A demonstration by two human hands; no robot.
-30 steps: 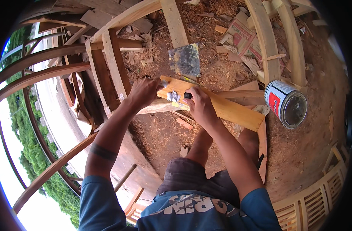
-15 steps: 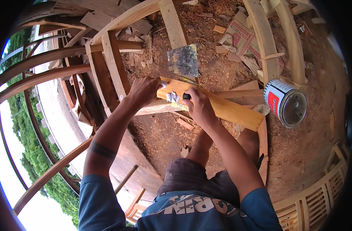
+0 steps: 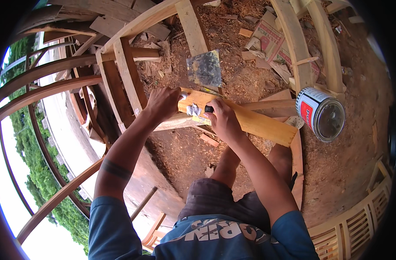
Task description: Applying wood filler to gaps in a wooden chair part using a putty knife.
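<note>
Yellow board (image 3: 261, 125) barely shifts; left hand (image 3: 162, 103) keeps its fingers closed on a whitish object (image 3: 183, 94), right hand (image 3: 224, 117) on a black piece (image 3: 209, 109), seemingly steady.

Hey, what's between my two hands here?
In the head view, part of the yellow board and a pale grey lump lie between your left hand and right hand.

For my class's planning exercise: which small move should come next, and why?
Perhaps the right hand could ease its small black item toward the white lump: they sit close together over the yellow board, and the left hand is at the board's left end.
</note>
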